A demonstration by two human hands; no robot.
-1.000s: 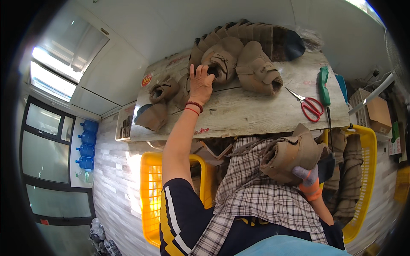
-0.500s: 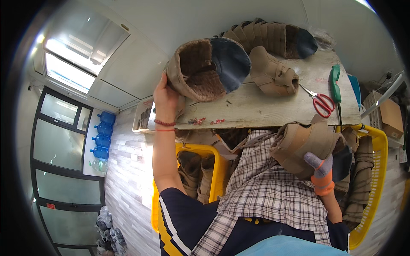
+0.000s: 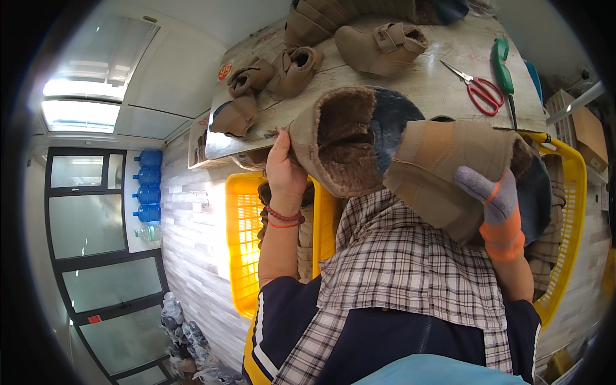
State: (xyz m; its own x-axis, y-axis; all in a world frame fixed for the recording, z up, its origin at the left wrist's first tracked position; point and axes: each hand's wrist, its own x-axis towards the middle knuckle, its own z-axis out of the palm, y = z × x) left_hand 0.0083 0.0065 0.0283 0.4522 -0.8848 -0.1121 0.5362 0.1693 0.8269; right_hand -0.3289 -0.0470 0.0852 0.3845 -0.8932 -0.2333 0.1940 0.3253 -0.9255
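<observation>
A brown fleece-lined boot (image 3: 346, 144) is gripped by its edge in the bare left hand (image 3: 285, 172), opening facing the camera, right in the middle of the view. At about 3 o'clock from it, a second tan boot (image 3: 449, 167) is clutched by the gloved right hand (image 3: 495, 202). More small boots (image 3: 382, 45) and red scissors (image 3: 480, 90) are spread on the counter (image 3: 423, 80) at 12 o'clock, with yellow crates (image 3: 247, 244) below.

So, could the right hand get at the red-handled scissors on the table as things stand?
Probably not right away: the right hand is full, gripping a tan boot. The scissors lie uncovered on the table, so freeing the hand would open the way.
</observation>
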